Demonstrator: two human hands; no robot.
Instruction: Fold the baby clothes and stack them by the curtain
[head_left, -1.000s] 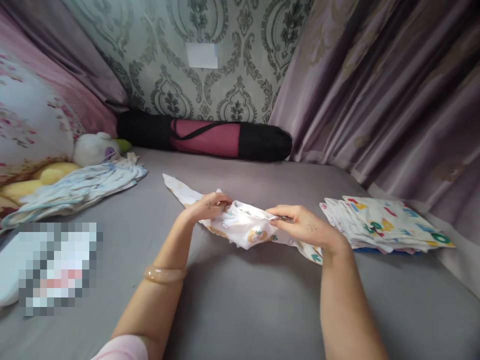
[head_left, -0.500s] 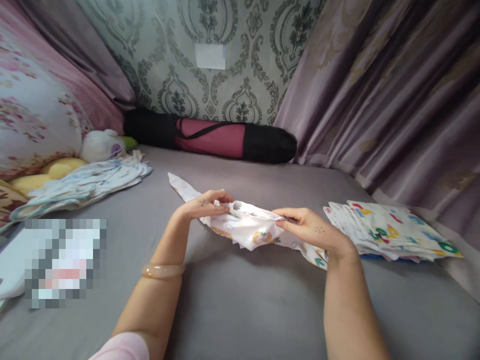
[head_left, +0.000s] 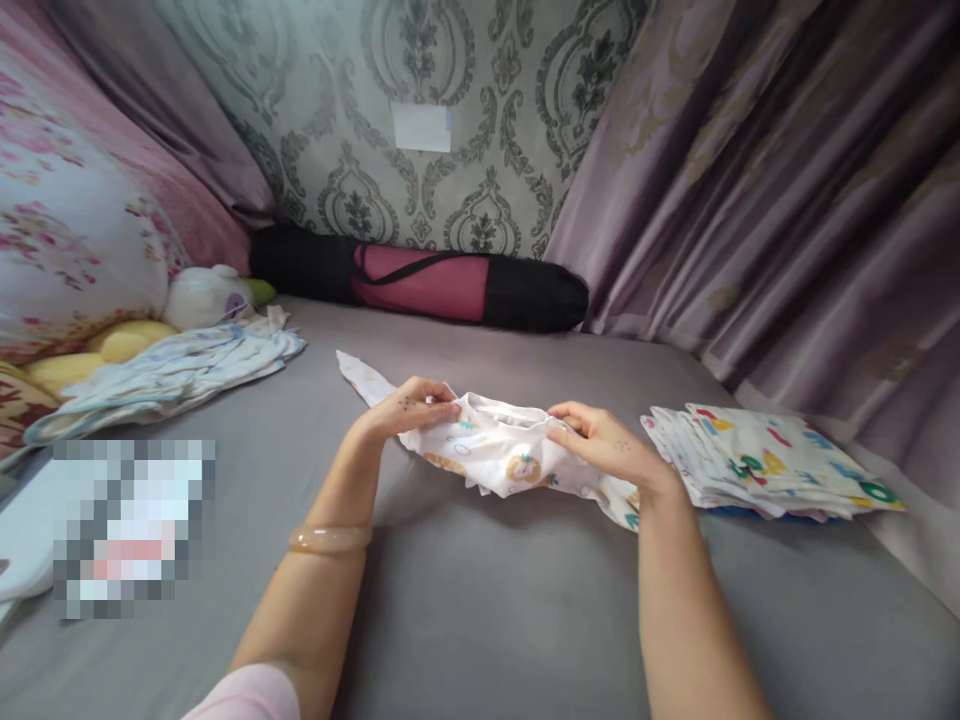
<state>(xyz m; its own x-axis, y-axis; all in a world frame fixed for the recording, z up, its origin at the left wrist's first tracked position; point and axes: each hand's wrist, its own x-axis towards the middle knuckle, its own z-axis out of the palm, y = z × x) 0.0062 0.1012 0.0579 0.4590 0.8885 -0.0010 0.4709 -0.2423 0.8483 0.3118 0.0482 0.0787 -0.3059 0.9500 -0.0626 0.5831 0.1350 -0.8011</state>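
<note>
A small white baby shirt (head_left: 491, 455) printed with lions and green leaves is held up by its neckline, just above the grey bed sheet (head_left: 495, 600). My left hand (head_left: 415, 408) pinches the shirt at the left side of the neck opening. At the right side of the opening, my right hand (head_left: 604, 440) pinches the fabric between thumb and fingers. One sleeve stretches out to the far left beyond my left hand; the other hangs below my right wrist, partly hidden by it.
To the right lies a stack of folded printed clothes (head_left: 780, 460). Crumpled white-and-blue cloths (head_left: 187, 370) lie at the left beside plush toys (head_left: 206, 295). A black and maroon long bag (head_left: 420, 283) rests along the wall. A blurred white object (head_left: 135, 530) is at lower left.
My right hand has shifted slightly left, closer to my left hand. The shirt's neckline has risen a little and its printed front shows more. The view has tilted slightly.
</note>
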